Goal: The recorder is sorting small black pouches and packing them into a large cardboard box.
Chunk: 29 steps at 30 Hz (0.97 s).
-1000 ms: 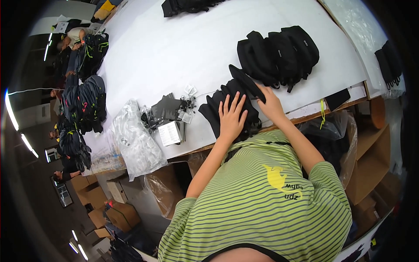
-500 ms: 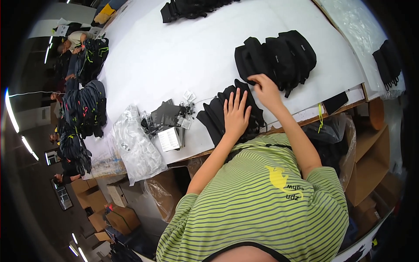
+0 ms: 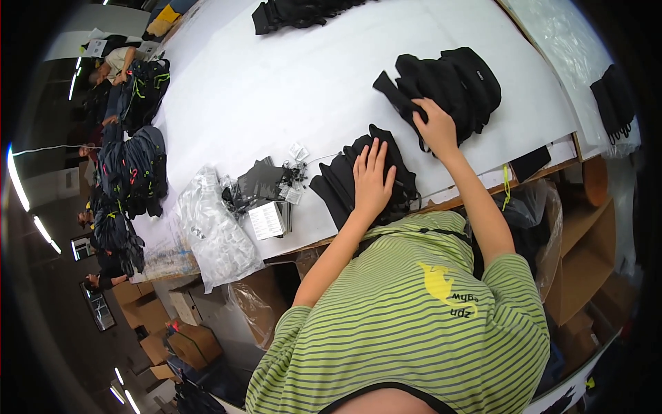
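Observation:
My left hand [image 3: 373,181] lies with fingers stretched over a row of black fabric pouches [image 3: 334,188] at the table's near edge. Just to the right, my right hand [image 3: 436,127] grips one black fabric pouch [image 3: 393,93], which leans away to the left. That pouch stands at the left end of a second group of black pouches [image 3: 476,79], partly apart from the rest. My right fingertips are bent round its near end, and the hand hides part of it.
White table [image 3: 227,103] carries clear plastic bags [image 3: 210,224], dark cards [image 3: 262,181], white printed cards [image 3: 267,221] and small black fittings [image 3: 293,176] on the left. More black pouches [image 3: 296,14] lie at the far edge. Cardboard boxes [image 3: 586,241] stand below right. People work beside backpacks [image 3: 134,162] far left.
My right hand has closed on the leftmost pouch of the right group and pulled it toward me, tilting it away from the others. My left hand has stayed in place.

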{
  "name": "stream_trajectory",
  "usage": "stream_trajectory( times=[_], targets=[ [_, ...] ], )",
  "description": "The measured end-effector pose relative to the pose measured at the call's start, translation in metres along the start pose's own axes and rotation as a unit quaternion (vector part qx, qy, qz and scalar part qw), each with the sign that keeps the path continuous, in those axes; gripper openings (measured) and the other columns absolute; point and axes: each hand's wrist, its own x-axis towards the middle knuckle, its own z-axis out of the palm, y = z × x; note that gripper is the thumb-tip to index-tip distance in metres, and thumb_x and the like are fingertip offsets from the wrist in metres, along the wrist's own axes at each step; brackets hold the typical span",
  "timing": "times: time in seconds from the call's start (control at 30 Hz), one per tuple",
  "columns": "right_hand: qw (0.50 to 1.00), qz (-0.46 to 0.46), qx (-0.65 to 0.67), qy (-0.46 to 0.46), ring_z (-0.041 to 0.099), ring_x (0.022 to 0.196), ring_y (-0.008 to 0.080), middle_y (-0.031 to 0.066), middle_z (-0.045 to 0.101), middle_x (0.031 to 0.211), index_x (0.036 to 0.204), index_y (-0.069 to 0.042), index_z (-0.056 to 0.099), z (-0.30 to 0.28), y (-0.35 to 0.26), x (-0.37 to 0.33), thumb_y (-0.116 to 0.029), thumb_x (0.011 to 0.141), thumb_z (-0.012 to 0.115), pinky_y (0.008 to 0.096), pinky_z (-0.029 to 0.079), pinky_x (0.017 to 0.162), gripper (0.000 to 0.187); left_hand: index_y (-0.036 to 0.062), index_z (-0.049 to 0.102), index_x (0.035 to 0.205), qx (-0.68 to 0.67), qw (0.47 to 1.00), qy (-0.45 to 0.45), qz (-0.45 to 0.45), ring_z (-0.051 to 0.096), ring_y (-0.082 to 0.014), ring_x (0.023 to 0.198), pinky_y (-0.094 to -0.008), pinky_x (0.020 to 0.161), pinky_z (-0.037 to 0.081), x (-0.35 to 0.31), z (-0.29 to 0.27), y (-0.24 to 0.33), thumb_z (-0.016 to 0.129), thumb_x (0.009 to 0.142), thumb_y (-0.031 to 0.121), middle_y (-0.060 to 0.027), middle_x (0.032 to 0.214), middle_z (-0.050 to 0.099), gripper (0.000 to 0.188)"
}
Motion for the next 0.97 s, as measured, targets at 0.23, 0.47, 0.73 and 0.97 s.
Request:
stream_trajectory(
  times=[0.23, 0.47, 0.73, 0.97],
  targets=[
    [0.989, 0.032, 0.059, -0.134, 0.060, 0.092, 0.0322, 0.0127, 0.061, 0.105, 0.108, -0.008, 0.062, -0.048, -0.027, -0.075, -0.015, 0.081, 0.057, 0.0371, 0.048, 0.079, 0.028, 0.0141, 0.037, 0.139, -0.001, 0.997, -0.007, 0.077, 0.027, -0.0293, 0.133, -0.0421, 0.108, 0.020, 0.025, -0.008, 0.005, 0.049, 0.091, 0.026, -0.0078, 0.147, 0.029, 0.050],
    [0.967, 0.119, 0.214, -0.070, 0.059, 0.100, 0.0222, 0.0107, 0.061, 0.110, 0.114, -0.005, 0.061, -0.058, 0.006, -0.057, -0.002, 0.087, 0.048, 0.0287, 0.045, 0.085, 0.031, 0.0140, 0.046, 0.133, 0.011, 0.998, -0.001, 0.064, 0.029, -0.0297, 0.133, -0.0463, 0.108, 0.017, 0.023, 0.005, 0.014, 0.052, 0.090, 0.037, -0.0054, 0.144, 0.035, 0.049],
    [0.658, 0.377, 0.628, -0.177, 0.060, 0.092, 0.0118, 0.0071, 0.061, 0.110, 0.120, -0.007, 0.059, -0.019, 0.006, -0.033, 0.000, 0.089, 0.044, 0.0232, 0.050, 0.078, 0.036, 0.0063, 0.049, 0.128, 0.031, 0.998, -0.020, 0.042, 0.027, -0.0307, 0.133, -0.0480, 0.109, 0.015, 0.021, 0.012, 0.013, 0.061, 0.082, 0.041, -0.0078, 0.141, 0.039, 0.059],
    [0.924, 0.322, 0.161, -0.128, 0.064, 0.085, 0.0230, 0.0131, 0.066, 0.106, 0.112, -0.011, 0.066, 0.029, 0.049, -0.043, -0.007, 0.086, 0.052, 0.0306, 0.048, 0.078, 0.029, 0.0081, 0.029, 0.141, 0.023, 0.999, -0.021, 0.032, 0.022, -0.0297, 0.136, -0.0475, 0.110, 0.014, 0.024, 0.012, 0.017, 0.064, 0.079, 0.040, -0.0109, 0.145, 0.031, 0.078]
  ],
)
